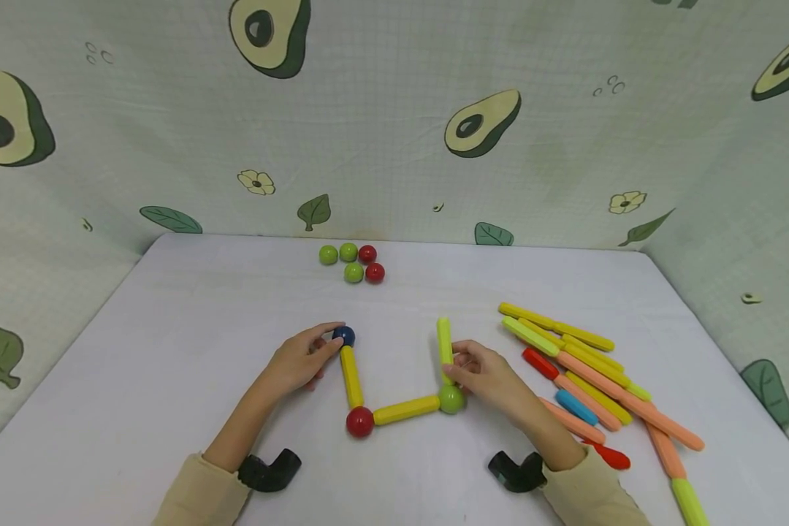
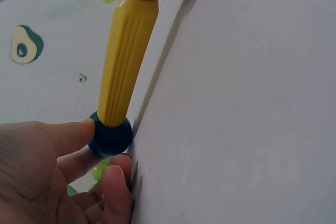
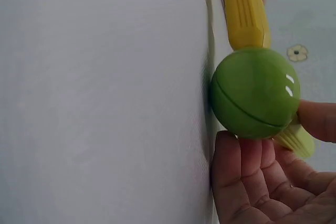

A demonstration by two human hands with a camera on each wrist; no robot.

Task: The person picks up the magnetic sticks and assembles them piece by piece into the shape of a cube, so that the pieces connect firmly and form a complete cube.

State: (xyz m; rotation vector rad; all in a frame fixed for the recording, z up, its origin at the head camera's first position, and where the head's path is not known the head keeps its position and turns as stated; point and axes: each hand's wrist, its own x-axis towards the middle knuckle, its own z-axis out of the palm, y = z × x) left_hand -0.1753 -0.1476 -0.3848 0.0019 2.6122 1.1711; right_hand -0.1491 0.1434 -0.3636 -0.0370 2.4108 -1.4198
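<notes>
On the white table lies a U-shaped chain of sticks and balls. My left hand (image 1: 300, 359) pinches the dark blue ball (image 1: 345, 335) between thumb and fingers. From that ball a yellow stick (image 1: 351, 376) runs to a red ball (image 1: 359, 421), and a second yellow stick (image 1: 406, 410) joins the red ball to a green ball (image 1: 451, 399). A lime-green stick (image 1: 444, 343) stands off the green ball, gripped near its lower end by my right hand (image 1: 485, 374). In the right wrist view the green ball (image 3: 255, 93) hides part of that stick.
Several loose green balls (image 1: 348, 252) and two red balls (image 1: 375, 272) sit at the back middle. A pile of yellow, orange, red, blue and lime sticks (image 1: 598, 380) spreads along the right side. An avocado-print cloth (image 1: 381, 131) rises behind the table.
</notes>
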